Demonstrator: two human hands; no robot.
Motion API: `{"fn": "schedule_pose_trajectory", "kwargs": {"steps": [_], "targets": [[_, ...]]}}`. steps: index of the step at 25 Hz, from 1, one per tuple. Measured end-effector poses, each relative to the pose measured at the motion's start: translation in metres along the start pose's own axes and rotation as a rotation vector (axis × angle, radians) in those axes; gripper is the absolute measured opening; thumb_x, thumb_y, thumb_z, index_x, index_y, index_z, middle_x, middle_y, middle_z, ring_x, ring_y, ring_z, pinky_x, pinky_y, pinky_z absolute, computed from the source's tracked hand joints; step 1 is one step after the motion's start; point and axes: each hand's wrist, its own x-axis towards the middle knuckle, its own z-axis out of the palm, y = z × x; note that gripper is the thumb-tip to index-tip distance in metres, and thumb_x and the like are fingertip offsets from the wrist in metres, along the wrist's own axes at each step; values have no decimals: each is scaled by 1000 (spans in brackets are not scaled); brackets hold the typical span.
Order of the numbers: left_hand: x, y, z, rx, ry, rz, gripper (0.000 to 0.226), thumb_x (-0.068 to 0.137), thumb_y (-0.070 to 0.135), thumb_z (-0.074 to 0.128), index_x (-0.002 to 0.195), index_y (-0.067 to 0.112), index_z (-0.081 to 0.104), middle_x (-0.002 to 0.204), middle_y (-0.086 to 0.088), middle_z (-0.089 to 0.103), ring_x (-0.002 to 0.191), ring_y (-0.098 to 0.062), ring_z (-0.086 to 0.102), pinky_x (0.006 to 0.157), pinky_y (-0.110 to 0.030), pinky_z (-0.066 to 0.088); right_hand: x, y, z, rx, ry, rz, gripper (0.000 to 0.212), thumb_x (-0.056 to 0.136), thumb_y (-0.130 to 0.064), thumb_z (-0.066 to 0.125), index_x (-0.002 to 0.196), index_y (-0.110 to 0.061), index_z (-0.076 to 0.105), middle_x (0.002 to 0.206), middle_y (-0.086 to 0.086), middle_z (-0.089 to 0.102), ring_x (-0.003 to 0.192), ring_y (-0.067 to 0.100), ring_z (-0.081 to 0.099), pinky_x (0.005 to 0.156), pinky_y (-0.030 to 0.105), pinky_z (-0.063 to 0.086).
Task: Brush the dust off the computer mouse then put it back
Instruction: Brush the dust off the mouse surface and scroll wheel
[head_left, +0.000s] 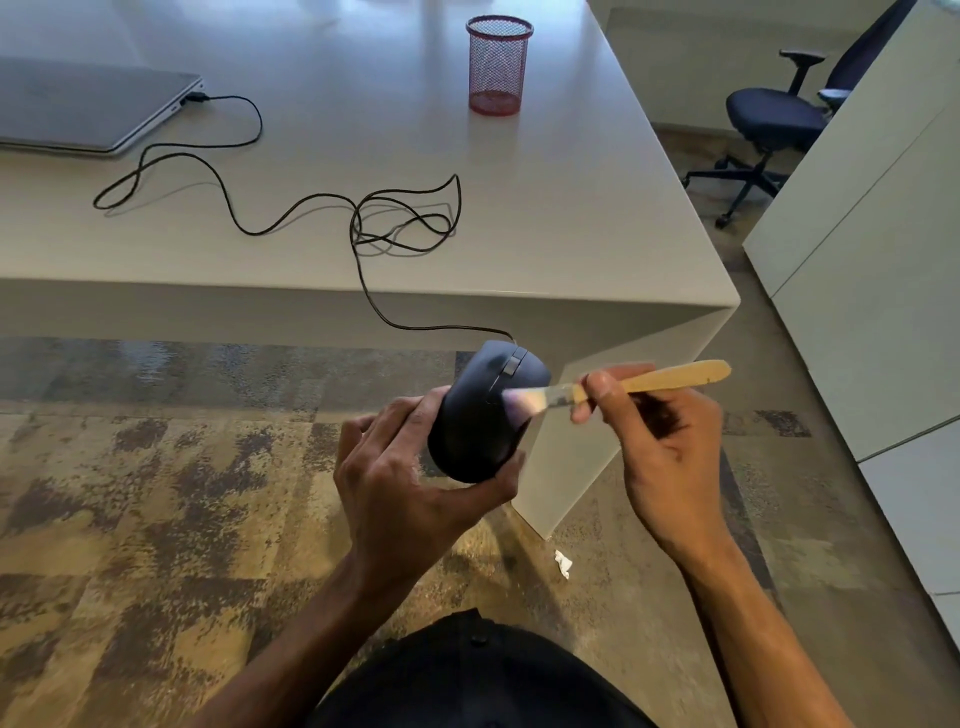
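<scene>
1. Head view, nearest: a dark garment (483, 680) fills the bottom edge, with both bare forearms reaching forward from it over the mottled brown carpet (130, 493).
2. The left hand (400, 483) grips the computer mouse (483, 415), fingers curled round its left side and the thumb tucked under its near end. The mouse is held in the air, off the desk (571, 208) and just in front of the desk's near edge, tilted with its scroll wheel pointing up and away.
3. The right hand (665, 441) pinches the brush (623, 387) by its pale wooden handle, fingers curled round it just right of the mouse. The bristles, blurred, touch the mouse's upper right face below the wheel.
4. A small scrap of white paper (562, 564) lies on the carpet beside the foot of the desk's side panel.
5. The mouse's black cable (358, 228) climbs over the desk's near edge, loops in a tangle on the desk top and runs left to a closed grey laptop (88, 104) at the far left of the desk.
6. A red mesh pen cup (497, 65) stands upright towards the far right part of the desk.
7. Beyond the desk's right edge stands a dark office chair (774, 114).
</scene>
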Motion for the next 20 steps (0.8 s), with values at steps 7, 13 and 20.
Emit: {"fn": "schedule_pose_trajectory", "kwargs": {"steps": [7, 13, 20], "targets": [[0, 3, 3, 5, 20, -5, 70, 69, 63, 66, 104, 2, 65, 95, -7, 68, 90, 5, 38, 74, -21, 33, 6, 1, -10, -8, 93, -52, 21, 99, -26, 58, 82, -23, 70, 83, -12, 72, 83, 10, 70, 79, 20, 53], [-4, 5, 3, 25, 49, 30, 71, 69, 64, 65, 104, 2, 65, 94, -7, 67, 92, 5, 35, 72, -23, 36, -1, -6, -2, -94, 106, -80, 20, 97, -26, 59, 80, -25, 70, 83, -14, 71, 84, 9, 69, 79, 21, 54], [-7, 7, 4, 32, 57, 64, 71, 71, 66, 64, 103, 3, 65, 94, -6, 68, 93, 5, 37, 77, -20, 34, -3, -13, 10, -215, 260, -67, 9, 94, -33, 57, 95, -28, 65, 73, -22, 66, 76, -3, 68, 71, 6, 49]]}}
